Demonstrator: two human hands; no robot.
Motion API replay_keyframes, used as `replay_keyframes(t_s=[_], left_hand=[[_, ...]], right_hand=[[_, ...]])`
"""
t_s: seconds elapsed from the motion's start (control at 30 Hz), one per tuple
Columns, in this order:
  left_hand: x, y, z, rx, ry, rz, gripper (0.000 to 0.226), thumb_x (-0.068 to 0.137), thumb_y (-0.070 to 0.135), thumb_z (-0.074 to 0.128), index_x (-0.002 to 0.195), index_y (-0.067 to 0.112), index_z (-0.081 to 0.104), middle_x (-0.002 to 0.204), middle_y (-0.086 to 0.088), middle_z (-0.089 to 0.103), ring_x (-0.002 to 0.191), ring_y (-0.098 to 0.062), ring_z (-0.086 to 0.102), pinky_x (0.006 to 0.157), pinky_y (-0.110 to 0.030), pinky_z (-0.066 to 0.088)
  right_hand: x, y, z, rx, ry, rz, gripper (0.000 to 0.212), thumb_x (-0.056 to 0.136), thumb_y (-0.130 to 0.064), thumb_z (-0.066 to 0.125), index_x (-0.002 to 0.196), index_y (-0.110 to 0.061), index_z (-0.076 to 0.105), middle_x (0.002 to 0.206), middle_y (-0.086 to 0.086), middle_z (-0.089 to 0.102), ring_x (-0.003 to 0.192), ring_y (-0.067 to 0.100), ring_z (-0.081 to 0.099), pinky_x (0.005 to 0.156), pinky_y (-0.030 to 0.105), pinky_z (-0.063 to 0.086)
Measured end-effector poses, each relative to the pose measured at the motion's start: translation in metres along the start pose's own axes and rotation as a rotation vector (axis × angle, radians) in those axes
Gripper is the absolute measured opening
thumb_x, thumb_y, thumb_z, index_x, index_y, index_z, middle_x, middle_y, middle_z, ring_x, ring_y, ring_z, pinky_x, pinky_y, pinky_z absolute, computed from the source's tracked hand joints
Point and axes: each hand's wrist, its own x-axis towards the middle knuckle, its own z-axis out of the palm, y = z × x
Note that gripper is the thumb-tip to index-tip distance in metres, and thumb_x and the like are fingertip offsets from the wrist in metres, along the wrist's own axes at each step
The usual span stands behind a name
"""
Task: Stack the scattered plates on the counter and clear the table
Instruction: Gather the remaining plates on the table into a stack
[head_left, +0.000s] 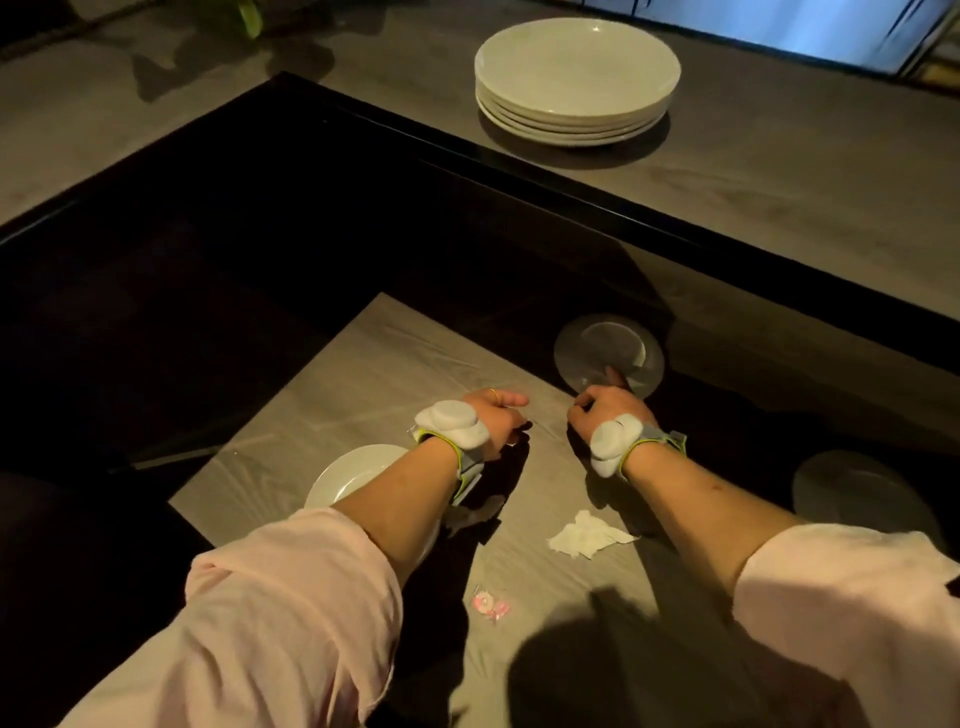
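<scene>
Dim warm light, deep shadows, perhaps slight blur

Three loose plates (609, 358), one stack (576, 80), two hands (488, 421).

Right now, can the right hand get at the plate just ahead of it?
Probably yes. The right hand already has fingertips at the near rim of the shadowed plate, and nothing lies between them. The left hand is off to the side, out of its way.
</scene>
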Motion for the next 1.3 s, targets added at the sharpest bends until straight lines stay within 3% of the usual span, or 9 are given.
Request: replay_keyframes(t_s=[0.13, 0.33, 0.5, 0.67, 0.77, 0.9, 1.0, 1.1, 1.3], left_hand=[[0.009, 0.000, 0.007, 0.003, -0.027, -0.030, 0.034, 0.091, 0.012, 0.051, 0.123, 0.021, 0.058, 0.098, -0.002, 0.062, 0.069, -0.010, 0.057, 0.058, -0.024, 0.042], [0.014, -0.003, 0.023, 0.024, 0.022, -0.010, 0.042, 0.090, 0.002, 0.048, 0.130, 0.016, 0.053, 0.113, -0.010, 0.058, 0.077, -0.017, 0.057, 0.057, -0.021, 0.044], [0.014, -0.012, 0.032, -0.013, -0.026, -0.065, 0.048, 0.089, -0.004, 0.046, 0.135, 0.011, 0.045, 0.141, -0.012, 0.049, 0.129, -0.029, 0.046, 0.086, -0.032, 0.037], [0.016, -0.029, 0.035, 0.088, -0.031, -0.057, 0.050, 0.084, 0.004, 0.052, 0.132, 0.016, 0.048, 0.140, -0.001, 0.053, 0.127, -0.026, 0.049, 0.108, -0.043, 0.039], [0.021, -0.035, 0.036, 0.098, -0.036, -0.045, 0.051, 0.083, 0.005, 0.052, 0.133, 0.015, 0.047, 0.143, -0.001, 0.050, 0.131, -0.026, 0.046, 0.112, -0.047, 0.035], [0.019, -0.028, 0.033, 0.173, -0.041, -0.070, 0.055, 0.081, 0.009, 0.051, 0.134, 0.020, 0.046, 0.144, 0.002, 0.048, 0.131, -0.027, 0.044, 0.113, -0.046, 0.034], [0.012, -0.016, 0.029, 0.271, -0.048, -0.100, 0.055, 0.081, 0.013, 0.053, 0.135, 0.023, 0.045, 0.145, -0.004, 0.045, 0.131, -0.031, 0.043, 0.111, -0.046, 0.037], [0.003, -0.006, 0.029, 0.271, -0.051, -0.109, 0.055, 0.084, 0.012, 0.052, 0.137, 0.021, 0.043, 0.145, -0.009, 0.043, 0.130, -0.034, 0.043, 0.108, -0.047, 0.041], [-0.020, 0.007, 0.023, 0.109, 0.008, -0.118, 0.049, 0.095, 0.038, 0.043, 0.135, 0.009, 0.046, 0.142, -0.016, 0.049, 0.130, -0.033, 0.047, 0.107, -0.046, 0.041]], right_hand=[[-0.005, 0.003, 0.005, 0.000, 0.025, 0.046, 0.043, 0.087, -0.029, 0.046, 0.123, -0.007, 0.055, 0.144, 0.007, 0.048, 0.106, 0.032, 0.062, 0.081, 0.029, 0.049], [-0.044, 0.008, 0.018, 0.000, 0.087, -0.002, 0.032, 0.087, -0.029, 0.046, 0.111, -0.015, 0.063, 0.129, 0.000, 0.061, 0.108, 0.027, 0.062, 0.087, 0.031, 0.052], [-0.077, 0.008, 0.027, -0.060, 0.092, -0.040, 0.022, 0.085, -0.032, 0.048, 0.092, -0.022, 0.067, 0.095, 0.002, 0.070, 0.083, 0.027, 0.065, 0.067, 0.029, 0.049], [-0.089, 0.021, 0.031, 0.183, 0.080, 0.019, 0.021, 0.083, -0.032, 0.048, 0.088, -0.028, 0.068, 0.084, -0.002, 0.069, 0.077, 0.024, 0.063, 0.066, 0.028, 0.050], [-0.078, 0.044, 0.030, 0.477, 0.213, 0.236, 0.033, 0.085, -0.025, 0.051, 0.117, -0.023, 0.060, 0.119, 0.005, 0.064, 0.103, 0.026, 0.062, 0.083, 0.028, 0.049], [-0.059, 0.059, 0.023, 0.501, 0.086, 0.432, 0.050, 0.088, -0.022, 0.049, 0.136, -0.009, 0.044, 0.136, 0.013, 0.054, 0.120, 0.032, 0.053, 0.095, 0.033, 0.046], [-0.054, 0.054, 0.018, 0.467, 0.034, 0.417, 0.022, 0.087, -0.026, 0.050, 0.098, -0.011, 0.062, 0.110, 0.016, 0.060, 0.098, 0.032, 0.058, 0.075, 0.027, 0.041], [-0.054, 0.054, 0.014, 0.466, -0.011, 0.404, 0.035, 0.087, -0.027, 0.049, 0.056, -0.018, 0.038, 0.081, 0.010, 0.051, 0.079, 0.023, 0.047, 0.056, 0.024, 0.032], [-0.080, 0.035, 0.007, 1.034, 0.088, 0.312, 0.013, 0.087, -0.020, 0.060, 0.095, -0.016, 0.068, 0.093, 0.010, 0.068, 0.081, 0.027, 0.063, 0.072, 0.034, 0.053]])
